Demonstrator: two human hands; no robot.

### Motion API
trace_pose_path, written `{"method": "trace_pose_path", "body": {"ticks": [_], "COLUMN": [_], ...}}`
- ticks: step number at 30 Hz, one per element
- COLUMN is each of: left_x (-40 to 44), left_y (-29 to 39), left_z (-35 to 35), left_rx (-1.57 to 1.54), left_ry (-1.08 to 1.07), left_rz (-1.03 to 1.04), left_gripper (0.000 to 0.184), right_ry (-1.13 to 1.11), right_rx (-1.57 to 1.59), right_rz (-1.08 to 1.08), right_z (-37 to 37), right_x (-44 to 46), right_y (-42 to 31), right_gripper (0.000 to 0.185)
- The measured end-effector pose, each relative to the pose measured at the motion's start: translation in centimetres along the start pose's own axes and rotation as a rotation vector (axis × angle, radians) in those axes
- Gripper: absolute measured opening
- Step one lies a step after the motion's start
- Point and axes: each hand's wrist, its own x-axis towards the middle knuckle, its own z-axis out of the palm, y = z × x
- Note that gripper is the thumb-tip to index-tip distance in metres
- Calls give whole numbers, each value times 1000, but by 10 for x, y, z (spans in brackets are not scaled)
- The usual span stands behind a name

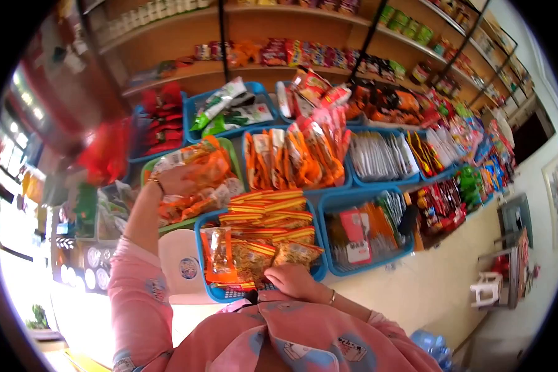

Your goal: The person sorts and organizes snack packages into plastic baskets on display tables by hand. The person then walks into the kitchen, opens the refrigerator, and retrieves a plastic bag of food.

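Observation:
My left hand (178,178) reaches into a green basket (239,166) of orange snack packets (212,162). Its fingers touch the packets, but their tips blend in with the wrappers, so I cannot see whether they grip one. Close to my body, my right hand (292,280) is curled over the front rim of a blue basket (322,248). Inside that basket lie striped red-and-yellow packets (263,217), stacked in rows. A clear-fronted orange packet (220,254) rests on top at the left, beside brown snack packets (253,260).
Blue baskets behind hold upright orange packets (297,158), white packets (383,155) and green-and-white bags (229,111). Another blue basket (369,263) with mixed packets stands right. A white round-cornered surface (183,279) is at the left. Stocked shelves (304,62) line the back; a white stool (487,288) is far right.

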Motion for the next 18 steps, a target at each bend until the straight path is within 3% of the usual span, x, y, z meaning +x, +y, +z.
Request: {"method": "trace_pose_path", "body": {"ticks": [2, 4, 8, 10, 14, 16, 18], "left_x": [2, -1, 5, 5, 5, 6, 5], "left_y": [1, 8, 20, 15, 6, 6, 8], "left_z": [1, 6, 33, 65, 72, 65, 66], "left_rx": [7, 277, 352, 641, 496, 462, 409], "left_ry": [-63, 369, 348, 373, 395, 299, 362], "left_rz": [16, -232, -301, -122, -139, -181, -179], "left_gripper": [55, 58, 61, 59, 56, 53, 55], "right_ry": [-82, -52, 97, 97, 19, 144, 144], "right_rx": [-38, -30, -31, -45, -88, 76, 84], "right_rz": [-44, -36, -107, -120, -51, -157, -119], "right_z": [2, 4, 8, 11, 5, 0, -18], "right_x": [0, -1, -1, -1, 0, 0, -2], "right_y": [4, 4, 3, 1, -3, -6, -8], "right_gripper": [15, 15, 12, 13, 13, 12, 13]}}
